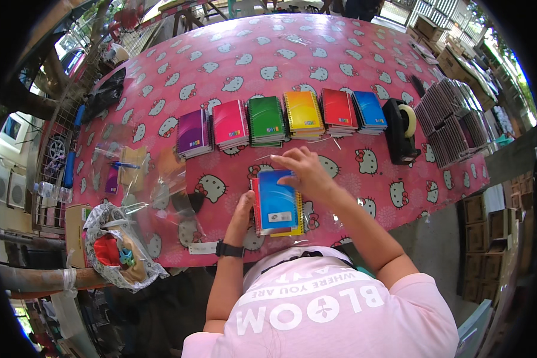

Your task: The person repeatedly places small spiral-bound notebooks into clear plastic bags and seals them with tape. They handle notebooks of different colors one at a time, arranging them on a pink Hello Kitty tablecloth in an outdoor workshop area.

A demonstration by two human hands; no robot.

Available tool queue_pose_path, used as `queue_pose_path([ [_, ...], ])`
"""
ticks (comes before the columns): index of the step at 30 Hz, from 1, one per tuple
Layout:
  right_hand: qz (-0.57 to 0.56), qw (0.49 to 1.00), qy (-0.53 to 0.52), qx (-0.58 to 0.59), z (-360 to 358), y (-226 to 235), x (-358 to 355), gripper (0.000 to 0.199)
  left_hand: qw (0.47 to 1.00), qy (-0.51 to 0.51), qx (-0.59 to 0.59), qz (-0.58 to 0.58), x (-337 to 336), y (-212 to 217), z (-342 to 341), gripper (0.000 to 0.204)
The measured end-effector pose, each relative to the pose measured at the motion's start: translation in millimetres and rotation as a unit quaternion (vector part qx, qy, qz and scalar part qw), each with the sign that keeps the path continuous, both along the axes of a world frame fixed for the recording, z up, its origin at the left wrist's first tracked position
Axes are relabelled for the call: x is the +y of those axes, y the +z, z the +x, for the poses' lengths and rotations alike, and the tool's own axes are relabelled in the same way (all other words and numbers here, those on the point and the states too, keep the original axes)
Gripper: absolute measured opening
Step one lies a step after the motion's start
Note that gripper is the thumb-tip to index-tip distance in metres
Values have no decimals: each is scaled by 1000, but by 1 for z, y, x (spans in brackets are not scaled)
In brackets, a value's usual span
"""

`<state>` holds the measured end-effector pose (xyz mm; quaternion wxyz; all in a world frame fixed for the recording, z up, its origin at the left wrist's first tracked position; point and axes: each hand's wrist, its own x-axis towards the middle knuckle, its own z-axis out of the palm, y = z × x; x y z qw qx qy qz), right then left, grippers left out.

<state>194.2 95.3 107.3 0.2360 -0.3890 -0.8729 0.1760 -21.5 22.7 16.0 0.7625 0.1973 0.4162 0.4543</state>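
Close to my body is a small stack of spiral notebooks with a blue notebook [277, 200] on top. Red and yellow covers stick out at its sides, and a pale label sits low on the blue cover. My left hand [241, 212], with a dark watch on its wrist, grips the stack's left edge; its fingers are partly hidden. Over the upper right corner, my right hand [306, 170] has its fingers apart, the thumb near the blue cover. Beyond stand purple [194, 132], pink [230, 122], green [266, 120], yellow [303, 113], red [339, 111] and blue [369, 111] notebook piles.
A black tape dispenser [400, 132] stands right of the row, beside many stacked notebooks [450, 122]. Clear plastic [167, 185] and a blue pen [125, 165] lie left. A patterned bag [116, 244] hangs at the left edge of the pink-covered table [221, 77].
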Motion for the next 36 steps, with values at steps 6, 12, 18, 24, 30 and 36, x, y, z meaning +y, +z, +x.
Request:
queue_pose_path([
  [6, -223, 940, -205, 155, 21, -84, -53, 97, 969, 26, 213, 119, -10, 5, 28, 92],
  [12, -406, 783, -49, 468, 35, -18, -70, 102, 954, -43, 135, 264, -15, 68, 50, 82],
  [18, -325, 845, 15, 425, 67, -56, -47, 101, 879, 22, 254, 403, 0, 23, 89, 91],
  [24, -327, 845, 1, 423, 64, -62, -42, 84, 881, 63, 288, 369, 2, 29, 106, 88],
  [30, -317, 856, 55, 404, 64, -55, -50, 75, 855, 54, 334, 392, -7, 1, 103, 80],
  [36, -384, 842, 30, 378, 72, -75, -40, 80, 836, 76, 362, 405, -7, 11, 110, 72],
])
